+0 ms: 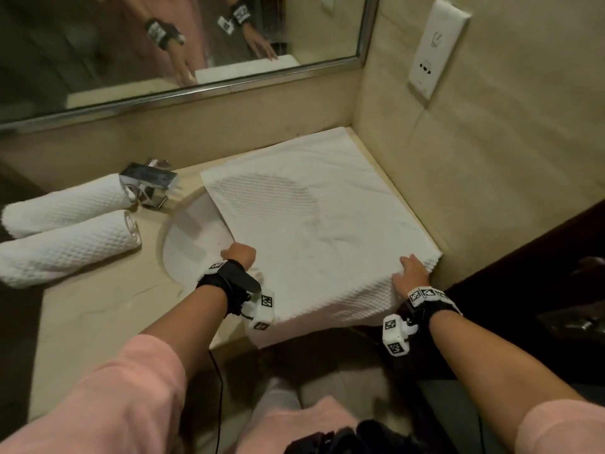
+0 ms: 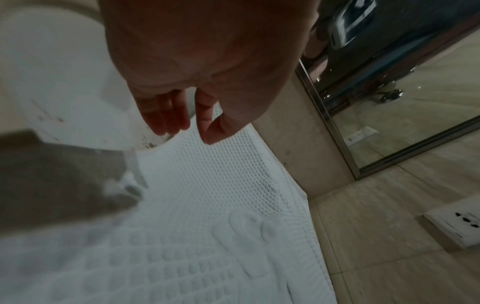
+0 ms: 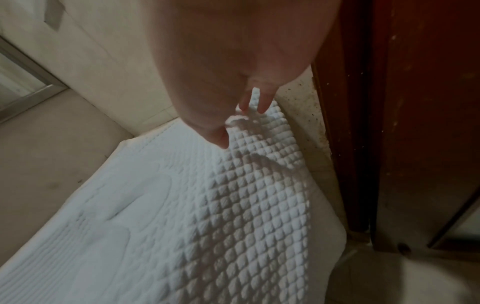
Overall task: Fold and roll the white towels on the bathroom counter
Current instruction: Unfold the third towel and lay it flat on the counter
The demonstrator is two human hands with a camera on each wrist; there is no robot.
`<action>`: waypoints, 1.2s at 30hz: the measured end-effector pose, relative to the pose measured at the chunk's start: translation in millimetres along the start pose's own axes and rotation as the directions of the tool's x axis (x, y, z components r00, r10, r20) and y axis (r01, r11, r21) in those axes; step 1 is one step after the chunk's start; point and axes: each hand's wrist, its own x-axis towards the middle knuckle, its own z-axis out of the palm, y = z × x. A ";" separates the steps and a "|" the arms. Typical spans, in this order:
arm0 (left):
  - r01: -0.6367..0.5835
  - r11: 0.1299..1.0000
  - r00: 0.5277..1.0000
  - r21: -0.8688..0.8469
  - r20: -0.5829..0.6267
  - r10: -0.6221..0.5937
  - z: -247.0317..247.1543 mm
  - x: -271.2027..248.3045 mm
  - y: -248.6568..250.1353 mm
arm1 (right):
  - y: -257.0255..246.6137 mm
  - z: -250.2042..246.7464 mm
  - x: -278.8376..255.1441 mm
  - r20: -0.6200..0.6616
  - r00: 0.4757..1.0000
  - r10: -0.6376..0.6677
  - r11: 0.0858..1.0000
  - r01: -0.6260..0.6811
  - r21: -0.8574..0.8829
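Observation:
A white waffle towel (image 1: 314,224) lies spread flat on the right end of the counter. Its left part overlaps the sink and its near edge hangs over the front. My left hand (image 1: 238,253) is at the towel's near left edge. In the left wrist view its fingers (image 2: 166,115) hang straight and relaxed above the towel (image 2: 202,185), holding nothing. My right hand (image 1: 411,269) is at the near right edge. In the right wrist view a small ridge of towel (image 3: 235,121) is bunched between its thumb and fingertips. Two rolled white towels (image 1: 68,231) lie at the left.
A chrome tap (image 1: 149,183) stands behind the white sink (image 1: 193,244), between the rolled towels and the flat one. A mirror (image 1: 163,44) runs along the back wall. A tiled side wall with a socket plate (image 1: 435,47) closes the right. The counter's front edge (image 1: 131,322) is near my body.

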 end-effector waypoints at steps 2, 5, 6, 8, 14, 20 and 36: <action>0.008 0.992 1.000 -0.124 0.004 -0.007 0.5 -4.1 -15.7 | -2.2 -1.1 -4.4 -0.061 0.998 0.032 0.998 -0.029 0.061; 0.007 0.952 1.000 -0.304 0.015 -0.003 0.3 -6.6 -36.5 | -14.6 -3.6 -14.0 -0.112 0.993 0.044 0.993 -0.032 0.114; 0.017 0.933 0.999 -0.359 0.032 -0.006 -1.2 -11.4 -40.0 | -19.0 -3.5 -16.6 -0.103 0.994 0.036 0.993 -0.024 0.118; 0.050 0.883 0.998 -0.467 0.048 -0.031 -7.2 -25.4 -42.3 | -33.4 -5.0 -24.2 -0.074 0.997 -0.001 0.995 0.008 0.104; 0.115 0.790 0.993 -0.602 0.089 -0.077 -24.9 -43.6 -58.3 | -89.3 2.6 -42.8 0.072 0.975 -0.211 0.974 0.203 0.103; 0.144 0.662 0.990 -0.736 0.107 -0.097 -37.0 -40.0 -80.2 | -144.2 22.7 -68.6 0.217 0.889 -0.403 0.915 0.397 0.073; 0.196 0.757 0.950 -0.624 0.313 0.012 -62.5 51.9 -82.9 | -295.1 107.1 -97.3 0.552 0.784 -0.285 0.793 0.516 -0.323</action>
